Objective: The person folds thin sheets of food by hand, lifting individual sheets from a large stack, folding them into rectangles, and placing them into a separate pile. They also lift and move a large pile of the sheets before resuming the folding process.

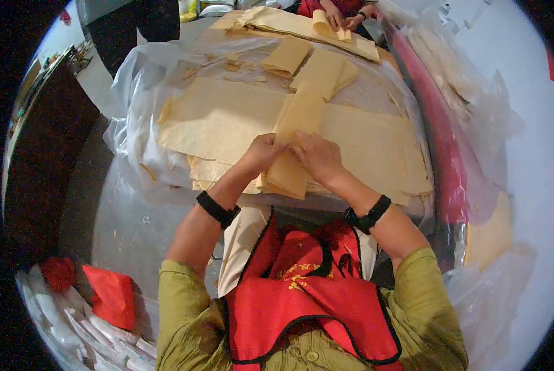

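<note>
On the table, a thin tan sheet point(303, 114) lies folded into a long strip that runs away from my body. My left hand point(264, 152) is closed at the strip's left edge, thumb and fingers pinched together. My right hand point(318, 156) grips the strip from the right, and its fingertips almost meet the left ones. Under the strip is a wide stack of flat tan sheets point(221, 117), which spreads to both sides. Just beyond the strip are other folded tan sheets point(324, 69) and a folded bundle point(287, 55).
Clear plastic sheeting point(147, 80) covers the table and hangs over its edges. Across the table, another person's hands point(342, 18) work on a tan sheet. Someone in dark trousers point(119, 37) stands at far left. White sacks point(98, 334) and a red bag point(111, 297) lie lower left.
</note>
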The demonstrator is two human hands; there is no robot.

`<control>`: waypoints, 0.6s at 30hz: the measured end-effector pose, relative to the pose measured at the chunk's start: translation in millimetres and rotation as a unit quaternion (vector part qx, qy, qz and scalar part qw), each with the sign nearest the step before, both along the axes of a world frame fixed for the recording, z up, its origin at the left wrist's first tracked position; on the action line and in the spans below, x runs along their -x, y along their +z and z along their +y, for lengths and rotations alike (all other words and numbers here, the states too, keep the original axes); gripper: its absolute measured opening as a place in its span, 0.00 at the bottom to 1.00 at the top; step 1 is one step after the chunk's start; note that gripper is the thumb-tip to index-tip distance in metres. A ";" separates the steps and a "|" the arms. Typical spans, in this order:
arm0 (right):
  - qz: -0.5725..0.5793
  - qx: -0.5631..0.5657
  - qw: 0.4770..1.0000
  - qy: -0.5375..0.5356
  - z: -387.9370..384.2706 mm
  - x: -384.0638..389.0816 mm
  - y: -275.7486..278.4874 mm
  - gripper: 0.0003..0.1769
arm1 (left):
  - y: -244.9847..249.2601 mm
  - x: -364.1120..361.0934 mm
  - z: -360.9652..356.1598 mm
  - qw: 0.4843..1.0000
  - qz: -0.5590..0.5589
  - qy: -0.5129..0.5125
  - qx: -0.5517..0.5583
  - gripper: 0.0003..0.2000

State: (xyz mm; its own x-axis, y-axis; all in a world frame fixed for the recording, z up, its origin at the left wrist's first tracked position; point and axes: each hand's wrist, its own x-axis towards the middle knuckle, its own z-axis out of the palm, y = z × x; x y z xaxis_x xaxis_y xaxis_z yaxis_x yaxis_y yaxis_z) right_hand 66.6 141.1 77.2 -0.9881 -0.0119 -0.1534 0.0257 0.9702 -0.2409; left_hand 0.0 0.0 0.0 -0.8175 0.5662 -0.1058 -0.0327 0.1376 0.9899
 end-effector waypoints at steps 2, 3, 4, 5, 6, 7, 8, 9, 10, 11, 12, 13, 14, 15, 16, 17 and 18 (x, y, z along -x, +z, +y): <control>0.096 -0.079 0.990 0.070 9.5 3.4 -12.0 0.23 | -2.7 0.9 3.4 0.990 0.113 0.033 0.075 0.15; 0.146 -0.072 0.983 0.089 2.6 5.3 -24.3 0.23 | -0.3 -0.6 -8.5 0.977 0.169 0.042 0.120 0.16; 0.199 -0.075 0.971 0.110 6.2 10.8 -34.8 0.23 | 5.6 -0.8 -8.9 0.960 0.229 0.054 0.155 0.16; 0.244 -0.078 0.958 0.131 10.8 12.0 -44.6 0.23 | 8.7 -6.0 -7.1 0.939 0.281 0.065 0.188 0.17; 0.254 -0.086 0.953 0.140 13.3 13.9 -50.7 0.23 | 11.3 -9.7 -5.0 0.929 0.279 0.077 0.232 0.17; 0.266 -0.093 0.948 0.147 15.2 16.3 -56.7 0.24 | 13.6 -12.7 -3.4 0.915 0.279 0.087 0.277 0.17; 0.274 -0.098 0.944 0.154 17.3 17.1 -63.1 0.24 | 13.1 -17.3 -3.1 0.900 0.276 0.097 0.322 0.18; 0.260 -0.098 0.948 0.154 16.0 17.8 -64.0 0.24 | 5.3 -18.7 -3.3 0.870 0.348 0.116 0.328 0.18; 0.245 -0.098 0.952 0.155 14.7 18.6 -64.6 0.24 | -6.9 -19.2 -2.0 0.835 0.418 0.135 0.332 0.18; 0.229 -0.097 0.956 0.155 13.4 18.7 -65.4 0.24 | -18.5 -20.7 -1.9 0.794 0.485 0.150 0.334 0.19; 0.218 -0.101 0.956 0.168 14.2 19.0 -65.6 0.24 | -22.4 -25.4 -2.1 0.799 0.474 0.139 0.341 0.19; 0.205 -0.104 0.956 0.181 15.8 19.3 -65.8 0.24 | -26.2 -30.3 -2.1 0.805 0.462 0.126 0.350 0.18; 0.192 -0.107 0.956 0.192 17.1 20.8 -65.8 0.23 | -28.9 -32.5 -1.8 0.810 0.451 0.112 0.358 0.18; 0.193 -0.105 0.952 0.214 17.4 25.4 -63.1 0.23 | -29.2 -31.3 -2.1 0.808 0.456 0.108 0.357 0.19; 0.194 -0.104 0.946 0.237 17.5 32.1 -58.3 0.23 | -28.9 -30.5 -2.8 0.806 0.461 0.105 0.357 0.19; 0.195 -0.103 0.940 0.260 18.3 40.0 -55.7 0.23 | -28.3 -30.5 -3.4 0.804 0.465 0.103 0.357 0.19; 0.197 -0.112 0.940 0.254 19.3 49.7 -60.0 0.24 | -27.7 -31.6 -4.5 0.804 0.466 0.100 0.356 0.19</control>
State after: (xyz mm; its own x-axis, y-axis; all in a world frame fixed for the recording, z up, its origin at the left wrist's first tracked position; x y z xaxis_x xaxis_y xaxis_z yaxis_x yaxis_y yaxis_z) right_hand 16.9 160.4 17.2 -0.8448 -0.5080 0.1678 -0.5024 0.8611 0.0776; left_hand 31.6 -4.5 -27.7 -0.7960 0.4816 0.3667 0.5864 0.7639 0.2695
